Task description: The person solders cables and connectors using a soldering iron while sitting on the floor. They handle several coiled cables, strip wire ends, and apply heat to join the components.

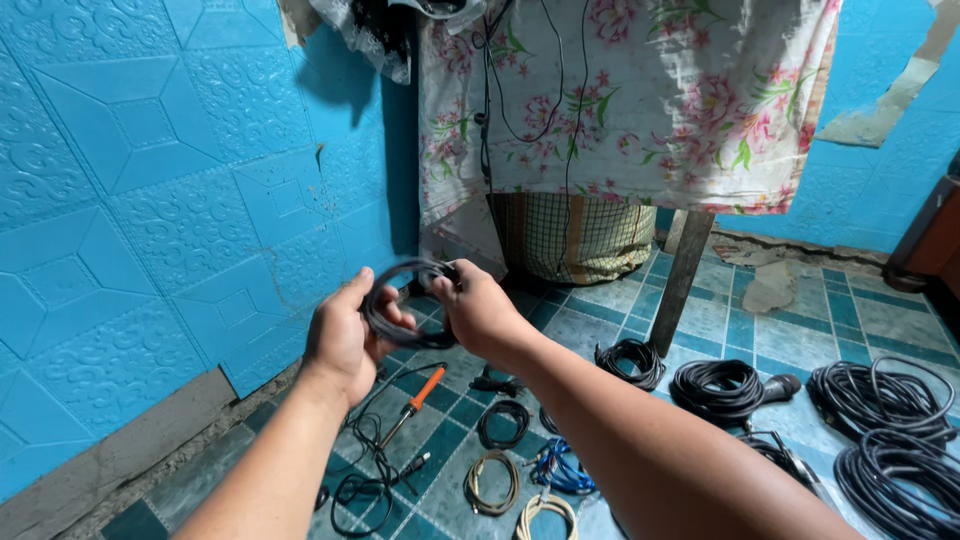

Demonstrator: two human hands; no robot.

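Black cable coil [405,303] sits pinched between both hands at chest height: my left hand [345,340] curls its fingers around the near side of the loop, my right hand [478,312] clamps the far side. I judge the winding is in hand; tidying the loop would call for steady pressure from both grips. Below the grip, an orange-handled soldering iron [418,395] and small coils lie on green floor tiles [700,320]. Left of it, an embossed blue wall [150,200]; beyond, a floral cloth [650,100].
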